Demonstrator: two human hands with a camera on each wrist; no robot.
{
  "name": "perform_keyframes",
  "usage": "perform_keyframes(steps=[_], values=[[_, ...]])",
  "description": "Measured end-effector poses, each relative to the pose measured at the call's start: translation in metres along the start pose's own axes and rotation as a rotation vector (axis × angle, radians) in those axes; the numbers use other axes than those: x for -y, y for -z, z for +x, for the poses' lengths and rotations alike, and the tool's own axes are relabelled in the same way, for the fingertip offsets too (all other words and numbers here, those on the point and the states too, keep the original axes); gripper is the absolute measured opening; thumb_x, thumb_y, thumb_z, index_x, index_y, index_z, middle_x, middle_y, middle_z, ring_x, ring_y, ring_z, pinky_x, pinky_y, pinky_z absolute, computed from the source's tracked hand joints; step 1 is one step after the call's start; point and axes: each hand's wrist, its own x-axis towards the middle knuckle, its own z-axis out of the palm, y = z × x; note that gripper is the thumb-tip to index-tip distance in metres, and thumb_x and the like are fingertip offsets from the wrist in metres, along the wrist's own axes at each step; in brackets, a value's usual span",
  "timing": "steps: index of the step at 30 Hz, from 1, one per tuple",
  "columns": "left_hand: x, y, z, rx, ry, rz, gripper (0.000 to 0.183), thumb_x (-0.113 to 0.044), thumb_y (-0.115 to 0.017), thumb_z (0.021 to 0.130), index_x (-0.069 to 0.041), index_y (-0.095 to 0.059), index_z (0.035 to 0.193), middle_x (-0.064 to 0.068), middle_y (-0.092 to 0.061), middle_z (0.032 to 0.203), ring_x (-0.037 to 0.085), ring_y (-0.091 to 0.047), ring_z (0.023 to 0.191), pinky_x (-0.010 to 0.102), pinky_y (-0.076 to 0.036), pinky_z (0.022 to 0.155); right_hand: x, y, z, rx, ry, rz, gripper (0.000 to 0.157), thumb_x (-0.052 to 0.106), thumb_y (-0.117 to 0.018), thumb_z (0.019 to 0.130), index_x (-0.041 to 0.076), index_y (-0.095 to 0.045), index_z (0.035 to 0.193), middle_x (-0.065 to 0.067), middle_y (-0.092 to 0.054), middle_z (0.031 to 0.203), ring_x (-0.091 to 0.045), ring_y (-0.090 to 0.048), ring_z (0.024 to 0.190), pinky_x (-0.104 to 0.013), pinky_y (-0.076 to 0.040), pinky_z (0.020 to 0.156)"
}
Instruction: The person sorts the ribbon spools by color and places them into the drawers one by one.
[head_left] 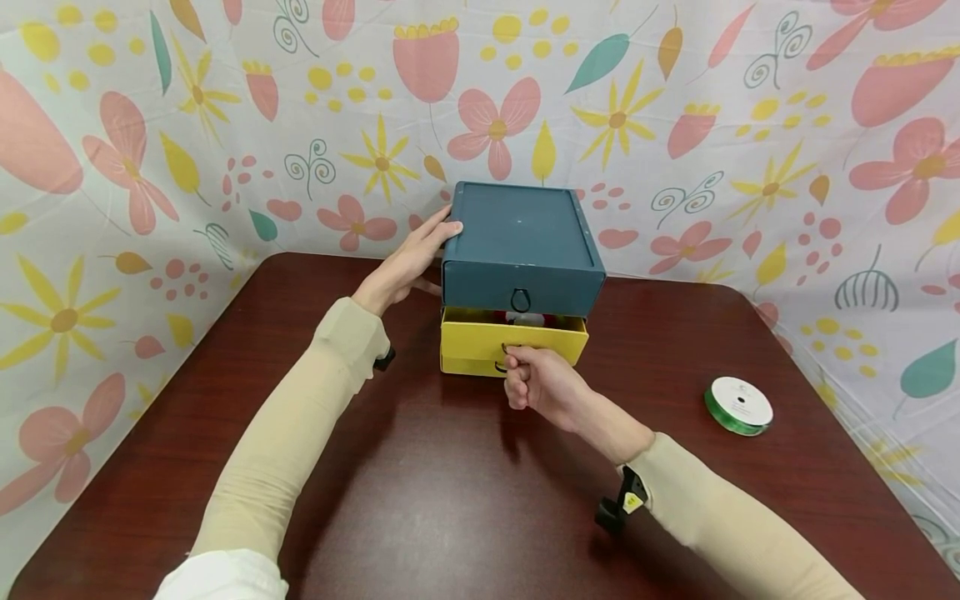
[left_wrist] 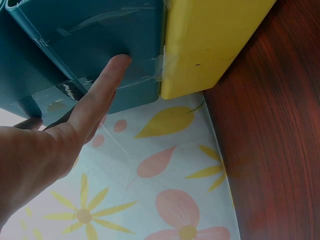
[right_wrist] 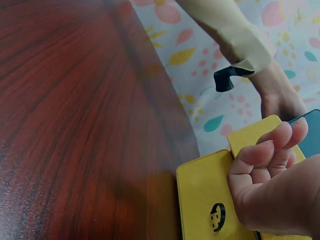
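A small drawer chest stands toward the back of the table, with a blue upper section (head_left: pixel 521 225) above two yellow drawers. My left hand (head_left: pixel 408 258) steadies the blue section from the left, thumb on the top edge. In the left wrist view, an extended finger (left_wrist: pixel 107 82) of that hand touches the blue side. The upper yellow drawer (head_left: pixel 472 333) juts partway out, and my right hand (head_left: pixel 543 383) pinches its black loop handle (head_left: pixel 507 347). Something red and whitish (head_left: pixel 525 318) shows inside, mostly hidden. Below it, the lower yellow drawer (head_left: pixel 461 365) sits further back.
A spool of green ribbon (head_left: pixel 738 407) lies on the right side of the dark wooden table (head_left: pixel 435 500). Behind the chest hangs a flower-patterned cloth (head_left: pixel 360 100), close to the table's back edge. Another black loop handle (head_left: pixel 521 300) hangs on the blue front.
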Motion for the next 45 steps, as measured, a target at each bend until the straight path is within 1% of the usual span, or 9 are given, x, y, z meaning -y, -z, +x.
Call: perform_keyframes(steps=[23,31,35,41,45], values=[[0.0,0.001,0.0,0.001,-0.01,0.005,0.067,-0.061,-0.047,0.093,-0.051,-0.014,0.15,0.005,-0.045,0.144,0.027,-0.051,0.125,0.052,-0.056,0.08,0.007,0.005,0.013,-0.041,0.013,-0.01,0.031,0.024,-0.033,0.106,0.009,-0.04,0.08,0.002,-0.043,0.047,-0.015,-0.039,0.05,-0.029,-0.035,0.061],[0.0,0.001,0.001,-0.006,0.002,0.003,0.066,-0.061,-0.047,0.092,-0.053,-0.015,0.149,0.007,-0.049,0.14,0.028,-0.054,0.121,0.051,-0.056,0.079,0.009,0.007,0.019,-0.051,0.031,-0.005,0.029,0.025,-0.033,0.106,0.009,-0.04,0.083,0.002,-0.043,0.047,-0.016,-0.04,0.05,-0.03,-0.035,0.062],[0.0,0.001,0.001,-0.008,0.004,0.005,0.066,-0.062,-0.047,0.092,-0.053,-0.015,0.149,0.007,-0.048,0.14,0.028,-0.053,0.121,0.051,-0.056,0.08,0.008,0.007,0.019,-0.051,0.028,-0.004,0.029,0.025,-0.033,0.106,0.009,-0.041,0.084,0.002,-0.044,0.047,-0.016,-0.04,0.05,-0.029,-0.035,0.062],[0.001,0.0,0.0,-0.005,0.005,0.01,0.066,-0.063,-0.047,0.091,-0.054,-0.015,0.148,0.008,-0.052,0.136,0.029,-0.056,0.118,0.052,-0.056,0.081,0.007,0.007,0.018,-0.046,0.015,0.002,0.029,0.026,-0.033,0.106,0.009,-0.043,0.086,0.002,-0.044,0.048,-0.015,-0.04,0.05,-0.028,-0.035,0.06],[0.001,0.0,0.0,-0.002,0.003,0.01,0.066,-0.063,-0.047,0.091,-0.053,-0.015,0.148,0.008,-0.051,0.137,0.029,-0.055,0.119,0.052,-0.056,0.081,0.007,0.007,0.016,-0.039,0.014,0.007,0.03,0.027,-0.035,0.106,0.008,-0.048,0.087,0.002,-0.044,0.05,-0.014,-0.041,0.051,-0.027,-0.036,0.058]])
